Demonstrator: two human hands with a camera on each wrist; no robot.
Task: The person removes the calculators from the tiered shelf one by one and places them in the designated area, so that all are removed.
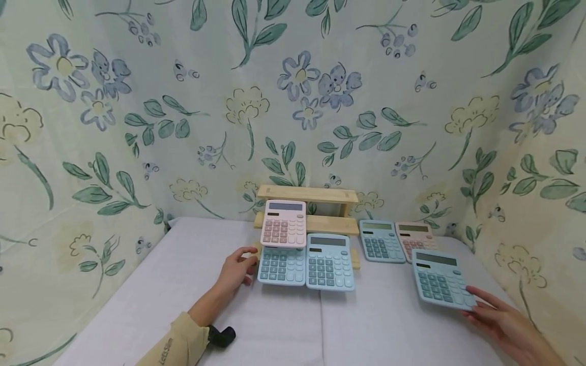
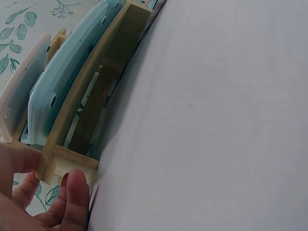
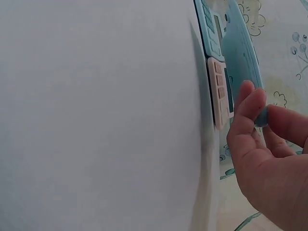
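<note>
My right hand (image 1: 496,319) pinches a blue calculator (image 1: 441,279) by its lower right corner, thumb on one face and fingers on the other. In the right wrist view this calculator (image 3: 243,53) is tilted up, clear of the table. At the left end of a tiered wooden rack (image 1: 331,223), my left hand (image 1: 235,272) grips the end of the lower rail (image 2: 45,166) between thumb and fingers. A pink calculator (image 1: 284,223) leans on the rack's upper tier. Two blue calculators, one left (image 1: 281,267) and one right (image 1: 330,262), stand side by side below it.
Right of the rack, another blue calculator (image 1: 382,241) and a pink calculator (image 1: 414,234) lie on the white-covered table (image 1: 366,325), the pink one partly behind the held one. Floral curtains (image 1: 206,101) hang at the back and both sides.
</note>
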